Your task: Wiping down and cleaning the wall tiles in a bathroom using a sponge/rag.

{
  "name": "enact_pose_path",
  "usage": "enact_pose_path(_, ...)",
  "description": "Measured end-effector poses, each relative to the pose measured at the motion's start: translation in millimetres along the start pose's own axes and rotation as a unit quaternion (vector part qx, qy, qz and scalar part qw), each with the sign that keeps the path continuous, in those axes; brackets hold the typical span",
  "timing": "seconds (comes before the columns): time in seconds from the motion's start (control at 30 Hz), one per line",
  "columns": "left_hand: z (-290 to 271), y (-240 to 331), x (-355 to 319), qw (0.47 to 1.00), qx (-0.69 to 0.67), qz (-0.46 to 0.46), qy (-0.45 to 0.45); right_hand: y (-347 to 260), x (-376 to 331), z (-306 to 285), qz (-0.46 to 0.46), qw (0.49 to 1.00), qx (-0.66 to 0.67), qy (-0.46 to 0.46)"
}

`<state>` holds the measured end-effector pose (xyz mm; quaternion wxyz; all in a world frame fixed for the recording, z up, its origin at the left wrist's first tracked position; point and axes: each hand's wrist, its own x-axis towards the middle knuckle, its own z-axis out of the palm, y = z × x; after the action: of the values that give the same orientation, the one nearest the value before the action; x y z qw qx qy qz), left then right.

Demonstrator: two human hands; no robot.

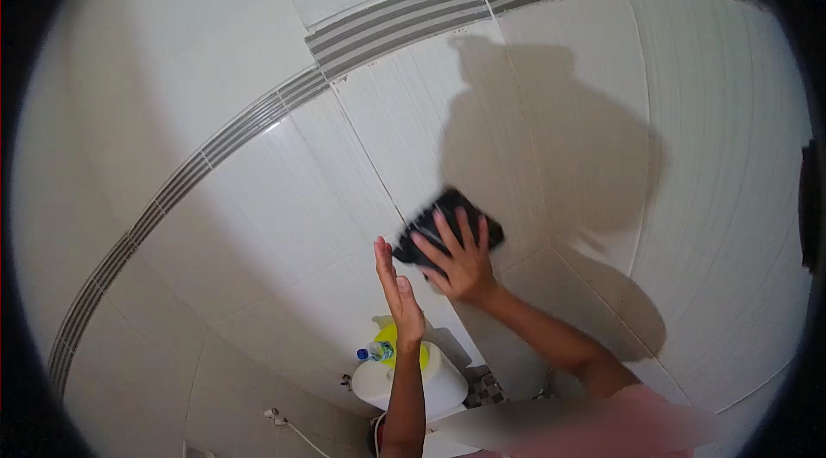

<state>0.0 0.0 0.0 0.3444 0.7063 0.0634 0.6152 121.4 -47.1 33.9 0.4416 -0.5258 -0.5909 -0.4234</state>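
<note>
- A bathroom corner clad in white wall tiles (284, 191), crossed by a band of grey striped border tiles (258, 118); the person's shadow (551, 131) falls on the wall to the right.
- The right hand (460, 260) presses a dark cloth (447, 221) flat against the tiles, fingers spread wide over it, so its grip is a splayed palm hold on the cloth, not a pinch.
- The cloth lies above and slightly left of the right wrist, its long axis tilted from lower left to upper right, just beside a vertical tile joint.
- The left hand (397, 290) stands just left of the cloth, palm flat and fingers straight and together, holding nothing; whether it touches the wall I cannot tell.
- The right hand is on the cloth; the left is near but apart from it.
- Below, a white toilet cistern (413, 385) carries a yellow-green object (391, 342) and a small plastic bottle with a blue cap (377, 352).
- A white hose (288, 428) hangs low on the wall.
</note>
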Motion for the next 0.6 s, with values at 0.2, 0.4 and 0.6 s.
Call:
enact_pose_path(0.2,10,1,1,0.996,0.084,-0.002,-0.023,36,110,-32,0.001,0.990,-0.051,0.129)
enact_pose_path(0.4,9,-9,2,0.992,0.101,-0.004,-0.069,74,85,-31,0.129,0.974,-0.085,0.167)
enact_pose_path(0.6,-3,-9,9,0.990,0.086,-0.040,-0.106,67,-106,22,0.182,0.973,-0.086,0.116)
